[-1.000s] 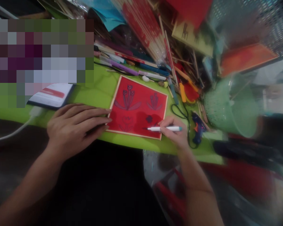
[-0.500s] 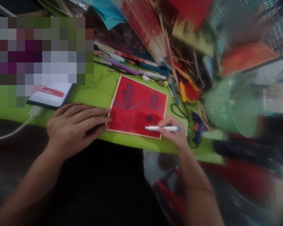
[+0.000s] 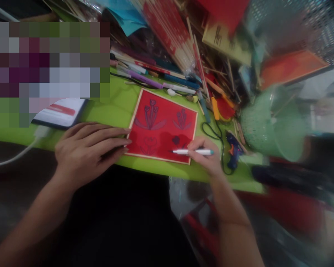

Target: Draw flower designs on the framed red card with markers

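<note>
A red panel [image 3: 167, 128] with a thin light wooden edge lies on the green tabletop [image 3: 108, 109]. Dark outlines of flowers and leaves are drawn on it in several places. In the fingers of my right hand [image 3: 207, 155] is a white marker [image 3: 196, 152] with a teal end, its dark tip pointing left, over the lower part of the panel. Whether the tip touches the surface I cannot tell. Stretched out flat, my left hand [image 3: 90, 150] rests with its fingertips at the panel's left edge.
Pens and markers [image 3: 150, 79] lie behind the panel, before a pile of wooden sticks [image 3: 169, 33]. To the right are orange-handled scissors [image 3: 221, 109], a blue glue gun [image 3: 233, 152] with a black cord, and a green translucent tub [image 3: 272, 124]. At left lies a phone or tablet [image 3: 62, 113] with a white cable.
The marker has shifted very slightly to the right in my right hand, its tip still over the lower panel. My left hand and the panel stay in place.
</note>
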`<state>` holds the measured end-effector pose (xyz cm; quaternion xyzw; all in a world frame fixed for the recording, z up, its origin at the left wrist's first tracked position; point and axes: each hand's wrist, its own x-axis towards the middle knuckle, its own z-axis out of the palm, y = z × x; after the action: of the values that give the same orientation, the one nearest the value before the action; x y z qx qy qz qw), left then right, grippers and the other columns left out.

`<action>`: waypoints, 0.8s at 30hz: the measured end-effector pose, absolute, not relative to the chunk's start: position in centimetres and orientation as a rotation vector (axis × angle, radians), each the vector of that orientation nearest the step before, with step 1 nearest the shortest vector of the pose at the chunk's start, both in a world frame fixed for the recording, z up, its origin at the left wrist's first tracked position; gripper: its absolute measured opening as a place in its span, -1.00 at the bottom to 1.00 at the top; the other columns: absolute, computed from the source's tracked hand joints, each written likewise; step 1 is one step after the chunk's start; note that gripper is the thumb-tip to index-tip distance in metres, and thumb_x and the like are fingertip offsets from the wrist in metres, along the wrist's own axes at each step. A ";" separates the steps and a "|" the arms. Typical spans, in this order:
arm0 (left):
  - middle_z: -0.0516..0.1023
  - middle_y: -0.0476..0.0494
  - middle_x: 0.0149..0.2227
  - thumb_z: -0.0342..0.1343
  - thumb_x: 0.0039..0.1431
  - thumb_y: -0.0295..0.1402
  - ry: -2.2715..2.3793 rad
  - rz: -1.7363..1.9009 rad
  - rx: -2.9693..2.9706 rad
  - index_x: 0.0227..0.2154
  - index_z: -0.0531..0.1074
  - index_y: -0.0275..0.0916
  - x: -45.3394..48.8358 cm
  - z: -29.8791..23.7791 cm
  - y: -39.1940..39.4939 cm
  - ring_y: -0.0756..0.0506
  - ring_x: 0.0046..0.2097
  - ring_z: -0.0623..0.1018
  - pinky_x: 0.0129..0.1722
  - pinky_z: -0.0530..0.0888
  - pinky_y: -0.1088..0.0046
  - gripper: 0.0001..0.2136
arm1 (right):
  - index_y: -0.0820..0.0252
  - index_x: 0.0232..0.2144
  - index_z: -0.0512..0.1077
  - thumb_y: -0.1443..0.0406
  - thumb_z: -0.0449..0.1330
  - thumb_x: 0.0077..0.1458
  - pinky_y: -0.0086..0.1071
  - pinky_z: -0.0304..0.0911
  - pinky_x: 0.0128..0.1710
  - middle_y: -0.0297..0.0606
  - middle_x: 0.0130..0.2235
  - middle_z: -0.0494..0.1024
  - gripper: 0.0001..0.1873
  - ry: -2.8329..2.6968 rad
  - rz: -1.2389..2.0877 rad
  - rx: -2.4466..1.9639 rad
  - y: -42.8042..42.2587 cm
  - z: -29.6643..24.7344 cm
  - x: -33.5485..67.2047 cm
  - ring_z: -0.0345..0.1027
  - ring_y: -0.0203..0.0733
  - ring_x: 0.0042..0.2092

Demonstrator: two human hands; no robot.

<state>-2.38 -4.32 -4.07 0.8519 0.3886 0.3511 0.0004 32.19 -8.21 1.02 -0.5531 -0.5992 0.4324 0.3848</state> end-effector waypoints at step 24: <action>0.74 0.12 0.00 0.30 0.29 -0.36 1.243 1.086 2.672 -0.07 0.55 0.05 -2.5 -4.2 -4.4 -0.14 -0.06 0.70 -0.02 0.55 0.22 -0.80 | 0.07 -0.38 0.55 0.18 0.43 0.15 -0.39 0.29 -0.52 -0.36 -0.45 0.59 -0.84 -1.531 1.108 -1.431 -8.3 1.1 32.1 0.44 -0.24 -0.45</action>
<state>-2.48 -4.39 -4.16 0.8508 0.3956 0.3459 0.0003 32.13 -8.28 1.12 -0.5596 -0.5983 0.4329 0.3761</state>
